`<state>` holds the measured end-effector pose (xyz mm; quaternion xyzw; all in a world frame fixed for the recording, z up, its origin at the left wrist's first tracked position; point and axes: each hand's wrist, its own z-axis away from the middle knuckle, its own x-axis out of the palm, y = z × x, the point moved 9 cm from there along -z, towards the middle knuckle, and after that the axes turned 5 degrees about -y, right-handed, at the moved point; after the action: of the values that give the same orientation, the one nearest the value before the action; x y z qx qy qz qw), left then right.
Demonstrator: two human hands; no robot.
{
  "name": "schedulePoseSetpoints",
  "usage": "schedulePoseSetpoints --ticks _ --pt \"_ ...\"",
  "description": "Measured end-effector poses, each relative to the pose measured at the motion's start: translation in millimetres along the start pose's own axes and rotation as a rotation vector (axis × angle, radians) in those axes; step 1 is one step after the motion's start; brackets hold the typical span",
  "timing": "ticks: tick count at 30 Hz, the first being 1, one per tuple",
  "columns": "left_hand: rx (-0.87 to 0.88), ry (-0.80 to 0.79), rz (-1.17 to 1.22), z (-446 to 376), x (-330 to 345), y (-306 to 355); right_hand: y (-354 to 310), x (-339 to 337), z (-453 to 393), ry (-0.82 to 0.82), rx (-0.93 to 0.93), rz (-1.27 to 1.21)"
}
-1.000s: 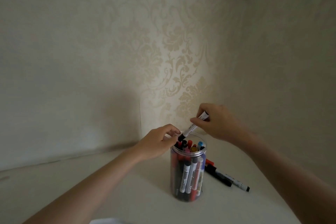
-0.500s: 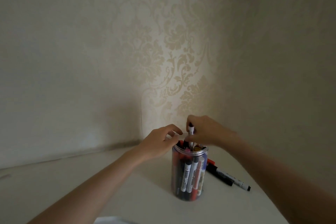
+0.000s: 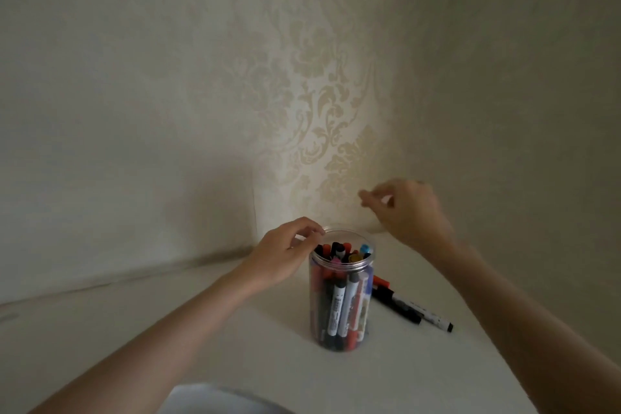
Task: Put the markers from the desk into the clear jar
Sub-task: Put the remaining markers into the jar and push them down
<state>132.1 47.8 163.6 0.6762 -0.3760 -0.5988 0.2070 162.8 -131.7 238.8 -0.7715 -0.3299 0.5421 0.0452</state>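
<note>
A clear jar stands upright on the white desk, packed with several markers standing on end. My left hand grips the jar's rim on its left side. My right hand hovers above and to the right of the jar, fingers loosely apart and holding nothing. On the desk just right of the jar lie a black-capped marker, another black one and a red one, partly hidden behind the jar.
The desk sits in a corner, with patterned wallpaper close behind and to the right. A pale rounded object shows at the bottom edge, near me.
My right hand pushed the black-tipped marker down into the jar, let go, and rose up and to the right. My left hand stayed on the jar's rim.
</note>
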Motion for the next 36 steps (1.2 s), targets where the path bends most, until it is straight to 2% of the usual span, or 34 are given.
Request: schedulePoseSetpoints --ticks 1,2,3,5,6,7,9,12,17,21,25,27,30,36 --pt "0.002 -0.004 0.016 1 1 -1 22 -11 7 0.082 0.035 -0.047" --pt "-0.004 -0.026 0.042 3 3 -3 48 -7 16 0.063 0.09 -0.015" --pt "-0.015 -0.066 0.074 4 8 -6 75 11 28 -0.05 0.157 0.082" --pt "-0.041 -0.15 0.119 6 19 -12 133 72 66 -0.396 0.332 0.279" --pt "-0.044 -0.16 0.12 6 22 -13 154 96 87 -0.491 0.404 0.331" --pt "-0.042 -0.153 0.118 5 24 -14 166 112 102 -0.512 0.442 0.361" --pt "-0.052 -0.107 0.126 3 26 -16 171 124 111 -0.416 0.443 0.411" --pt "-0.055 -0.006 0.121 5 26 -11 157 134 105 -0.305 0.343 0.441" --pt "-0.128 0.145 0.142 8 14 -17 143 147 102 -0.37 0.203 0.46" --pt "-0.135 0.103 0.108 6 11 -13 144 112 100 -0.349 0.281 0.213" --pt "0.026 0.199 0.112 -4 -12 27 101 37 75 -0.124 0.22 -0.11" --pt "0.063 0.184 0.177 -12 -18 49 61 14 63 -0.09 0.083 -0.148" --pt "0.085 0.177 0.39 -20 -22 68 12 4 53 -0.116 -0.072 -0.064" --pt "0.058 0.273 0.686 -18 -37 61 -10 15 39 -0.148 -0.083 0.0"
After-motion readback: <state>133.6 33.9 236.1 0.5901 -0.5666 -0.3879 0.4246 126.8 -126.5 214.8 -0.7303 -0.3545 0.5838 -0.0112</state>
